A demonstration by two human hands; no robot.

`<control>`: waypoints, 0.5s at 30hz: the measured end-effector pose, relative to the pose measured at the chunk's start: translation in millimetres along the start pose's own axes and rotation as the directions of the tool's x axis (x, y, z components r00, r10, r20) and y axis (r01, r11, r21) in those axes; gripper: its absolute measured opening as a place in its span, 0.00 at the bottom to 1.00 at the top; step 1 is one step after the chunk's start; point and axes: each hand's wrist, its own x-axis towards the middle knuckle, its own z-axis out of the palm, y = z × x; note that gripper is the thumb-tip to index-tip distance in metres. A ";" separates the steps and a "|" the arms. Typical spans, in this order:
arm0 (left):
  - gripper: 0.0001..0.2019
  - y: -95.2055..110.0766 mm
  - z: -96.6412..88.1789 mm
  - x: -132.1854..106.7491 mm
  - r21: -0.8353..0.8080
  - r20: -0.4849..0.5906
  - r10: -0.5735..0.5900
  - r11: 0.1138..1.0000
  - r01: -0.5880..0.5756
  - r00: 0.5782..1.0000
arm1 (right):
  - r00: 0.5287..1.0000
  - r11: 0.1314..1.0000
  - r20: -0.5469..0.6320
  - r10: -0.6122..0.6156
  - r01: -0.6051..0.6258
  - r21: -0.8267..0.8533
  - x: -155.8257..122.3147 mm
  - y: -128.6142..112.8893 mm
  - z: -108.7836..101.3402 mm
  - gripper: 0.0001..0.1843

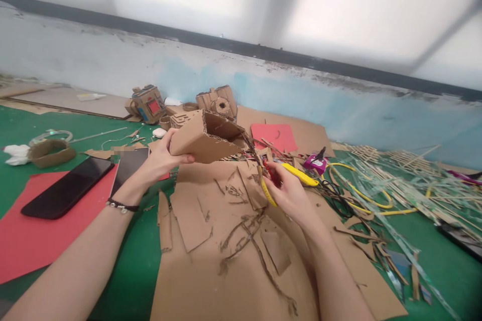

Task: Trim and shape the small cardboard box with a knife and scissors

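My left hand [165,158] grips an open-ended cardboard box [190,140] from its left side, thumb underneath. The box is held tilted above the scrap-strewn cardboard, its open end facing right. My right hand [288,188] is closed around scissors [300,174] with yellow handles spread apart and some red between them. Their dark blades reach up to the right edge of the box's opening; whether they touch the rim I cannot tell. Below both hands lies a large cardboard sheet [199,281] with torn strips and flat offcuts on it.
Left, a black phone [68,188] rests on red paper [22,230] near a cardboard ring [51,153]. Cardboard camera-like models [145,104] stand by the wall. To the right are a purple tape measure [315,163], yellow cable [376,205], thin wooden sticks [399,155] and cardboard scraps.
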 end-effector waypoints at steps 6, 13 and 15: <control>0.34 -3.5 -9.2 0.2 0.053 0.071 -0.045 0.998 0.041 0.996 | 0.998 0.995 0.028 0.060 -0.062 0.080 1.3 -2.9 3.1 0.30; 0.38 -4.3 -11.0 -5.9 -0.065 0.304 -0.066 0.994 0.090 0.950 | 0.991 0.988 0.058 0.123 -0.128 0.087 1.0 -7.6 -0.8 0.32; 0.39 -8.2 -11.5 -5.4 -0.081 0.281 -0.064 0.993 0.090 0.958 | 0.993 0.993 0.037 0.115 -0.116 0.030 1.0 -7.7 -2.6 0.32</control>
